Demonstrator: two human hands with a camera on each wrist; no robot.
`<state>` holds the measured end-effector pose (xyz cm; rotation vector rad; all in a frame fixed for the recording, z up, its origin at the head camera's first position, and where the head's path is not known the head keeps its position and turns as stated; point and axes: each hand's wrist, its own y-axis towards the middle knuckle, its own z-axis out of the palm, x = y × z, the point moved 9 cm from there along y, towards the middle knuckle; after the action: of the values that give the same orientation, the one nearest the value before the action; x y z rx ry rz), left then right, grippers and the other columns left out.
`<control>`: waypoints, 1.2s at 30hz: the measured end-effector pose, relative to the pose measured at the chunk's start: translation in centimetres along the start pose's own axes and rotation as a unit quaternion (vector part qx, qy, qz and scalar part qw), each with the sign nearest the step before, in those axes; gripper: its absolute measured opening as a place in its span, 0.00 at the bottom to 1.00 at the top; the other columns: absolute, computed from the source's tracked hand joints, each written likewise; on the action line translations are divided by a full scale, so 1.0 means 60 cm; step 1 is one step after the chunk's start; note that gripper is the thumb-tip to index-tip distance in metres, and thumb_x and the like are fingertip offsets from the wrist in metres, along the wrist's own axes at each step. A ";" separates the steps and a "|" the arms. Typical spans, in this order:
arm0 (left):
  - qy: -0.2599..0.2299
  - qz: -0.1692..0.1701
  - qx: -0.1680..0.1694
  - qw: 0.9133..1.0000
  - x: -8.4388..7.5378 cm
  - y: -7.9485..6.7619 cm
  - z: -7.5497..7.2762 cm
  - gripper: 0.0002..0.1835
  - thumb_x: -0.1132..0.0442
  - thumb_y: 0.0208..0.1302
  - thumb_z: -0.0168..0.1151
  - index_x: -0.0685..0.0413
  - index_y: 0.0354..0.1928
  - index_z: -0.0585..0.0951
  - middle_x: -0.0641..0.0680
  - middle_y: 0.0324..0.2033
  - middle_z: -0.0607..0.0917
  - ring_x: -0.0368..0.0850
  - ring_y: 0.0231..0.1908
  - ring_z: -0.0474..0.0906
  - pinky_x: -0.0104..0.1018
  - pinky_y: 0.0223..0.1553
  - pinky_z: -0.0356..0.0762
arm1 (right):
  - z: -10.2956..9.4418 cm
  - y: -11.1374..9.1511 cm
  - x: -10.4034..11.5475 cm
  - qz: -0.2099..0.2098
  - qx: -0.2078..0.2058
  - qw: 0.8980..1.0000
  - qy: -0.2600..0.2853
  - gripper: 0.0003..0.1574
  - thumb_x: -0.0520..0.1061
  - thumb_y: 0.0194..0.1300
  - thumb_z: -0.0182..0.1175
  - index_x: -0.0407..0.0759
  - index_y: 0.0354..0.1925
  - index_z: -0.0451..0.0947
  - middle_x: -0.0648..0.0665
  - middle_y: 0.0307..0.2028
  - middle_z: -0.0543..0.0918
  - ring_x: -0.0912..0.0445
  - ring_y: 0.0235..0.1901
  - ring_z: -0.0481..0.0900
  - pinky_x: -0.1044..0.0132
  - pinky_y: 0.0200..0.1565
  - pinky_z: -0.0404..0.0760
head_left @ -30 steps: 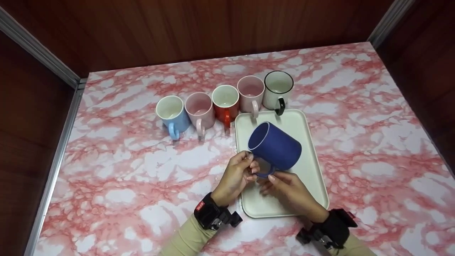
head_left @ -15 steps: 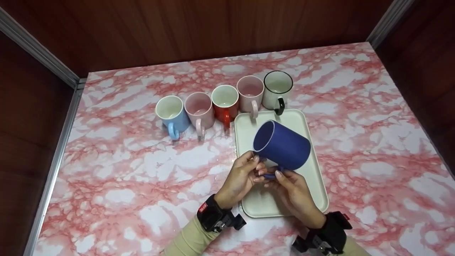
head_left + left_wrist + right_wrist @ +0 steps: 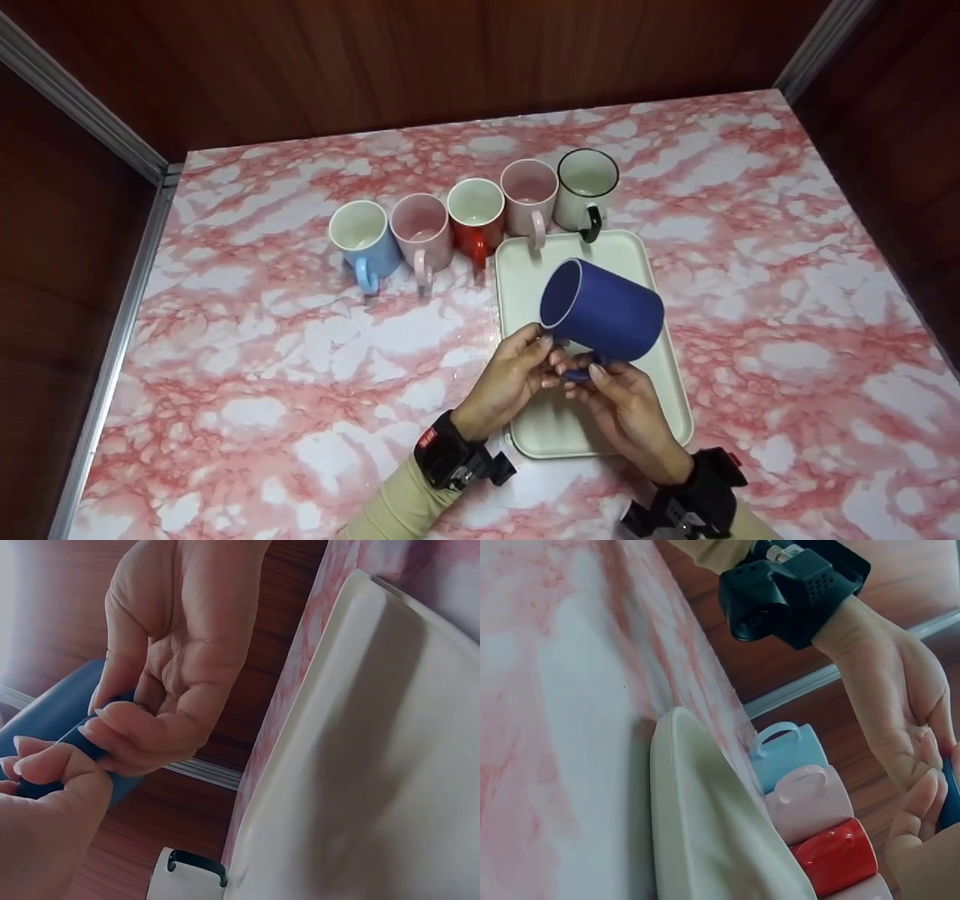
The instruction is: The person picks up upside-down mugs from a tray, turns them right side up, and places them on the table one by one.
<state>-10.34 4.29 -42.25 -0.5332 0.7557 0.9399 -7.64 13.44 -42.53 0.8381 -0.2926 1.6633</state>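
A dark blue mug (image 3: 611, 311) is held tilted above the cream tray (image 3: 536, 439), its mouth facing left and its handle toward the person. With thumb and fingers the left hand (image 3: 506, 379) pinches the handle near the rim end. The right hand (image 3: 630, 409) grips the same handle nearer the mug's base. In the left wrist view, both hands' fingertips meet along the blue handle (image 3: 79, 739). Only a sliver of the blue mug (image 3: 951, 795) shows at the edge of the right wrist view, mostly hidden by fingers.
Behind the hands several mugs stand in a slanted row: light blue (image 3: 367, 240), pink (image 3: 422, 232), red (image 3: 476, 221), another pink (image 3: 529, 202), and white with a black rim and handle (image 3: 585, 195). Their handles face the person. Dark wood panels (image 3: 450, 67) enclose the marbled table (image 3: 262, 360).
The blue mug has moved to the right, and its mouth has turned a little. Both hands have moved along with it, staying on the handle. The row of mugs and the tray stay put.
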 end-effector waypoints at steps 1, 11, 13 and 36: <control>0.006 -0.001 -0.002 1.000 0.001 0.000 -0.001 0.06 0.68 0.70 0.41 0.56 0.37 0.69 0.50 0.26 0.71 0.40 0.28 0.68 0.26 0.26 0.64 | -0.002 0.000 0.000 0.005 -0.003 1.000 0.001 0.20 0.26 0.68 0.34 0.26 0.46 0.73 0.36 0.43 0.79 0.49 0.41 0.78 0.62 0.42 0.77; 0.032 -0.026 -0.029 0.999 0.015 -0.004 -0.020 0.10 0.69 0.69 0.43 0.63 0.47 0.71 0.52 0.31 0.77 0.40 0.31 0.73 0.29 0.32 0.71 | -0.008 0.001 0.002 0.056 0.005 0.998 0.003 0.21 0.25 0.68 0.32 0.27 0.45 0.73 0.37 0.42 0.78 0.47 0.40 0.79 0.58 0.44 0.78; 0.036 -0.030 -0.028 0.999 0.017 -0.004 -0.022 0.13 0.69 0.69 0.42 0.67 0.51 0.69 0.52 0.33 0.77 0.40 0.32 0.74 0.30 0.33 0.72 | -0.009 0.001 0.003 0.066 0.007 0.998 0.000 0.21 0.25 0.68 0.33 0.27 0.45 0.73 0.37 0.42 0.78 0.47 0.39 0.79 0.58 0.44 0.78; 0.135 -0.021 -0.021 0.990 0.017 -0.003 -0.025 0.16 0.68 0.69 0.44 0.78 0.46 0.72 0.64 0.40 0.81 0.42 0.34 0.77 0.60 0.50 0.65 | 0.005 0.009 0.042 0.044 0.090 0.993 -0.062 0.18 0.21 0.64 0.33 0.20 0.46 0.69 0.32 0.43 0.77 0.40 0.41 0.78 0.47 0.45 0.75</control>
<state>-10.32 3.69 -43.99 -0.7205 0.9662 0.8562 -8.15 15.02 -40.55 1.0786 -0.2708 1.7408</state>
